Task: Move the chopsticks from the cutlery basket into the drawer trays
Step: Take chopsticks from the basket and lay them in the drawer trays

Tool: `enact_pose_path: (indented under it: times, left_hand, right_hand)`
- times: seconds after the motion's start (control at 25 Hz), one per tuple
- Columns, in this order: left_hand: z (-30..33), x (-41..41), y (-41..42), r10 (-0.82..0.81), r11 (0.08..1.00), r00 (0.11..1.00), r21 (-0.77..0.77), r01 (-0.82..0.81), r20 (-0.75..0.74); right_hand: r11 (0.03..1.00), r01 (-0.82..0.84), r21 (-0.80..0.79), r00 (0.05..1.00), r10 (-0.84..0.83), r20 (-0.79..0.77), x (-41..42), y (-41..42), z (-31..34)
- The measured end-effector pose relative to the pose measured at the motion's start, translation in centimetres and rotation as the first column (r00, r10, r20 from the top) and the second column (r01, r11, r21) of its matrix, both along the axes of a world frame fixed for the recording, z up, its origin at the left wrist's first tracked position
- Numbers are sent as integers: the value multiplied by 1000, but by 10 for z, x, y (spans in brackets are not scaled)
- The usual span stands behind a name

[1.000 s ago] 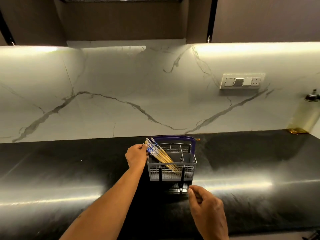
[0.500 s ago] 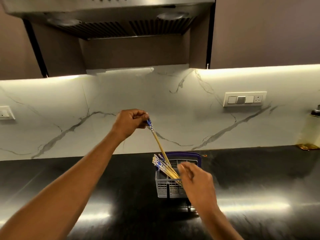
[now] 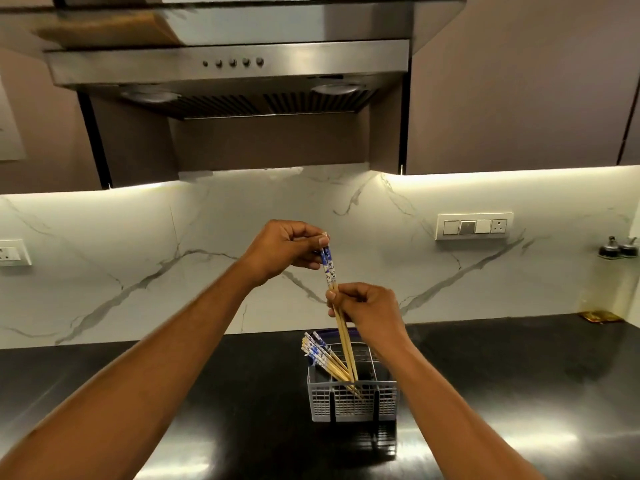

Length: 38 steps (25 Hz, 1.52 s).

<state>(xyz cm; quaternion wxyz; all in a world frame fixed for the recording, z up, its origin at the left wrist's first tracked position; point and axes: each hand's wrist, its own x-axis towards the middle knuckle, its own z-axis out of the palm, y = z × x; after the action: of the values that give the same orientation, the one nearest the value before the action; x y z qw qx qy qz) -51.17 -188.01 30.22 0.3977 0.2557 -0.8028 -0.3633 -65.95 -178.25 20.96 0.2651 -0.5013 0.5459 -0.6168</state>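
A grey plastic cutlery basket (image 3: 349,405) with a purple handle stands on the black counter (image 3: 173,393). Several wooden chopsticks (image 3: 320,355) with blue-and-white tops lean out of its left side. A pair of chopsticks (image 3: 343,327) is raised almost upright above the basket, its tips still down near the basket's rim. My left hand (image 3: 284,249) pinches the pair's patterned top end. My right hand (image 3: 370,310) grips the same pair lower down on the bare wood. No drawer or tray is in view.
A steel extractor hood (image 3: 228,67) hangs overhead between dark wall cupboards. The marble backsplash carries a switch plate (image 3: 473,226) on the right and a socket (image 3: 14,252) at the far left. Two small dark dispenser tops (image 3: 618,249) sit at the right edge.
My left hand lifted a pair of chopsticks up out of the bundle. My right hand rose from the counter's front and closed on the pair's shaft. The camera tilted upward.
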Motion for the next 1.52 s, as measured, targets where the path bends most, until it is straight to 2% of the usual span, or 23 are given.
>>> enact_pose_path:
  times: [0.24, 0.48, 0.72, 0.8, 0.92, 1.08, 1.16, 1.24, 1.32, 1.4, 1.52]
  left_hand:
    - [-41, -19, 13, -86, 990, 994, 106, 93, -61]
    - [-63, -37, 21, -65, 984, 989, 155, 86, -131]
    - [-96, -39, 41, -28, 967, 993, 248, 56, -115]
    - [-123, -33, 54, -36, 955, 998, 292, 49, -49]
    - [-179, -13, 73, -56, 925, 997, 379, 33, 51]
    - [-263, 24, 92, 108, 789, 992, 612, -45, -66]
    - [-304, 38, 105, 171, 690, 984, 718, -89, -43]
    - [-338, 49, 119, 188, 632, 982, 766, -118, -3]
    - [-359, 59, 130, 200, 607, 980, 784, -131, 9]
    - [-369, 67, 138, 215, 579, 977, 804, -134, 8]
    - [-374, 76, 147, 248, 534, 969, 832, -153, 19]
  right_hand:
    - [991, -59, 122, 985, 38, 166, -12, 27, -25]
    - [976, -89, 197, 988, 60, 145, -27, 39, -36]
    - [953, -119, 278, 986, 82, 143, -35, 56, -65]
    - [937, -129, 326, 979, 68, 191, -33, 71, -96]
    - [863, -149, 482, 966, 23, 258, -30, 112, -175]
    - [739, -90, 668, 939, -161, 305, -6, 184, -273]
    - [647, -25, 762, 959, -200, 202, 14, 206, -307]
    - [569, 115, 814, 988, -151, -33, 27, 220, -340]
    - [489, 263, 832, 963, -84, -255, 34, 224, -370]
    - [390, 359, 848, 928, -47, -371, 41, 224, -386]
    - [306, 441, 844, 880, 37, -473, 50, 213, -391]
